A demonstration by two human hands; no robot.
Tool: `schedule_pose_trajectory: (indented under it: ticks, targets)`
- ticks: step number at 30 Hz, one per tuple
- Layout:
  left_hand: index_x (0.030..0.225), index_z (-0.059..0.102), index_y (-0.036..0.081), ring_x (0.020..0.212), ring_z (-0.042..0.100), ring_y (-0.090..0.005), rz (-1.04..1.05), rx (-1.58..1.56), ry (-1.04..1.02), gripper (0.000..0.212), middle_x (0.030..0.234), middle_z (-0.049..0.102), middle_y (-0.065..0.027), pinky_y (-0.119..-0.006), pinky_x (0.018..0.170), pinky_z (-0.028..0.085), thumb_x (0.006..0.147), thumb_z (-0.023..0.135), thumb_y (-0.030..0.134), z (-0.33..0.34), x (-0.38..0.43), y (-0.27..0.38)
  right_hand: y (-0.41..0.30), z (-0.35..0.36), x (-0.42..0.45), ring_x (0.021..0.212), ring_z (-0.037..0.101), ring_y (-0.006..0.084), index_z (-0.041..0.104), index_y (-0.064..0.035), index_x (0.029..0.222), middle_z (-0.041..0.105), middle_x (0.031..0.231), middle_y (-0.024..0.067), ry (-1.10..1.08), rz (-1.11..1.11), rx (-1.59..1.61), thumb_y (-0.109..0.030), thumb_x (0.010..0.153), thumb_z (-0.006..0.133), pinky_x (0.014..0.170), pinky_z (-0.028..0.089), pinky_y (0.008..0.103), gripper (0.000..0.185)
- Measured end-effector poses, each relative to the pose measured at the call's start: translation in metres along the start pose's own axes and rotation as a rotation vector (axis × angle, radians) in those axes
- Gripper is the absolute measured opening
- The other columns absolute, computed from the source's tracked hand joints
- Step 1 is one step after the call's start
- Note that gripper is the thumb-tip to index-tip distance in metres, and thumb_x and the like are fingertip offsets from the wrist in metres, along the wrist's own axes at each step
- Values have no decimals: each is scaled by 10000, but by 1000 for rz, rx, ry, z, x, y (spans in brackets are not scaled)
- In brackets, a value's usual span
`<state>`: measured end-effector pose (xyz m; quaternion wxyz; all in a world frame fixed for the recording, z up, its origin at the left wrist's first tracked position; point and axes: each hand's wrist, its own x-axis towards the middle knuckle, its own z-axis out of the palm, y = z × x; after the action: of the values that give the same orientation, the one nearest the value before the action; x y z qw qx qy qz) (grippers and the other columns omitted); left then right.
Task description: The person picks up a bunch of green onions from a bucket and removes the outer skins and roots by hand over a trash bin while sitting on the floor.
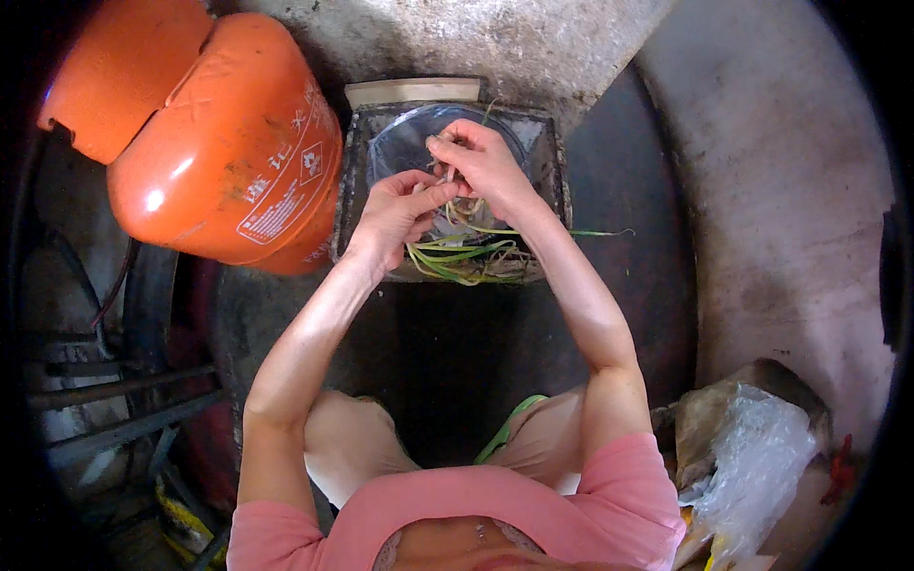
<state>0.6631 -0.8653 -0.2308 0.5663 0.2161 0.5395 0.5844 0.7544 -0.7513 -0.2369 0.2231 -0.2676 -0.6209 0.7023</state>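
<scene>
My left hand and my right hand meet above a square, dark-rimmed container lined with a clear plastic bag. Both hands pinch the pale root ends of small green onions between thumbs and fingers; how the stalks are shared between them is partly hidden. Long green onion leaves lie across the container's near edge, below my hands, and one thin leaf reaches out past its right side. Pale scraps lie inside the container, partly covered by my hands.
A large orange gas cylinder stands just left of the container. Behind are a wooden strip and a stained wall. Metal bars stand at the lower left. A crumpled clear plastic bag lies at the lower right.
</scene>
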Motion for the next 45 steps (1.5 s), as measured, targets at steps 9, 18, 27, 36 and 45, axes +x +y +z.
schedule_pose_trajectory:
  ticks: [9, 18, 27, 36, 45]
  targets:
    - [808, 556, 40, 457, 355, -24, 81, 32, -54, 70, 646, 510, 28, -168, 382, 200, 777, 618, 56, -14, -2, 1, -4, -30, 1, 432, 388, 40, 598, -32, 870, 533, 641, 1, -27, -95, -53, -59, 810, 517, 380, 261, 183, 105]
    - [831, 578, 24, 474, 380, -17, 171, 114, -41, 97, 654, 517, 26, -163, 404, 230, 753, 634, 32, -19, -1, 0, -14, -26, -5, 443, 375, 23, 619, -39, 879, 579, 663, -6, -281, -67, -188, -168, 820, 576, 393, 243, 169, 148]
    - [809, 622, 20, 545, 424, -6, 276, 369, 52, 79, 646, 555, 32, -170, 471, 309, 748, 639, 68, -15, -7, 8, -29, -22, -15, 431, 382, 21, 625, -24, 831, 566, 633, 3, -335, 23, -158, -115, 805, 553, 394, 262, 177, 119]
    - [781, 631, 15, 627, 549, -94, 477, 769, 77, 104, 675, 605, -47, -245, 599, 429, 687, 663, 47, -21, -5, 10, -30, -19, -16, 423, 434, 34, 603, -8, 768, 563, 590, 16, -393, -31, -466, -110, 788, 564, 400, 342, 188, 111]
    - [786, 617, 8, 676, 548, -84, 589, 942, 31, 117, 711, 595, -28, -227, 620, 431, 677, 655, -10, -20, -7, 15, -22, -11, -17, 378, 433, 44, 585, 7, 724, 550, 550, 38, -373, -20, -368, -62, 734, 550, 346, 302, 195, 78]
